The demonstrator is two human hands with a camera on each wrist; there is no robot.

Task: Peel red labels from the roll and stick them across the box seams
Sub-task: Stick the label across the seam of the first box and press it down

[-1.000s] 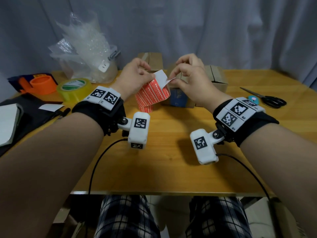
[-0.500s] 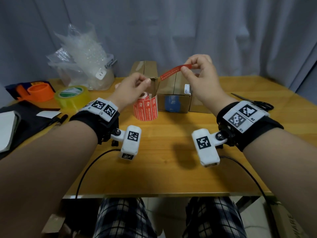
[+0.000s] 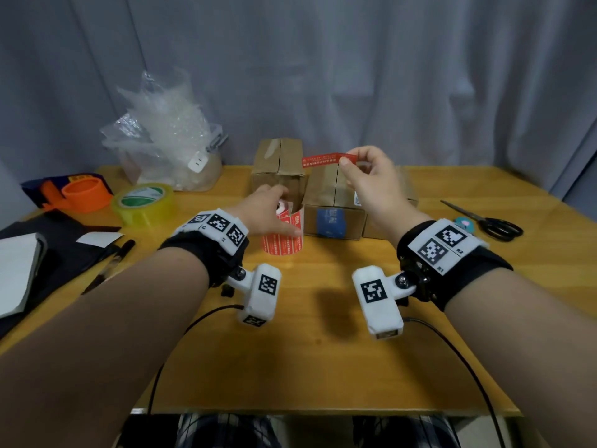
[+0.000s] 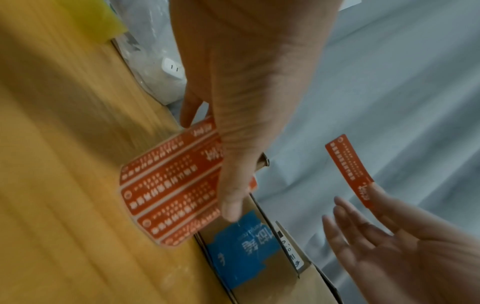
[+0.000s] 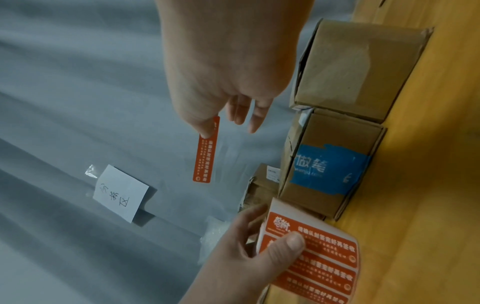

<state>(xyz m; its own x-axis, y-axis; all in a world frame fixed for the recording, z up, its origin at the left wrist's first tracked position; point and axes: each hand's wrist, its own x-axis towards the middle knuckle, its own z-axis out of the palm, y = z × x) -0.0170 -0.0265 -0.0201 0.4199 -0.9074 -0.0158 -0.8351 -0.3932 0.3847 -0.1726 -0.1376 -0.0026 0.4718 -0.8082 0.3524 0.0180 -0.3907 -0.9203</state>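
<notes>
**One red label held above the boxes, roll steadied on the table**

Head view. A single red label is pinched at one end between thumb and forefinger of the right hand and is held level in the air above the cardboard boxes. The label roll stands on the table just in front of the boxes, its top covered by the left hand. A taller box stands behind the roll. To the left are seen a yellow tape roll, an orange tape dispenser and a bundle of clear plastic wrap; a pen and a notebook lie on a dark mat. Scissors lie well apart at the right. A grey curtain closes the background.

Left wrist view. The roll is gripped by the left hand, with the thumb laid along its printed side and the fingers curled behind it. Beside it a box bearing a blue sticker is shown. The peeled label is seen apart from the roll, held by the right hand.

Right wrist view. The label hangs free from the pinch of the right hand, the other fingers being loosely extended. Nothing lies between label and boxes. A handwritten paper note is fixed to the curtain.
</notes>
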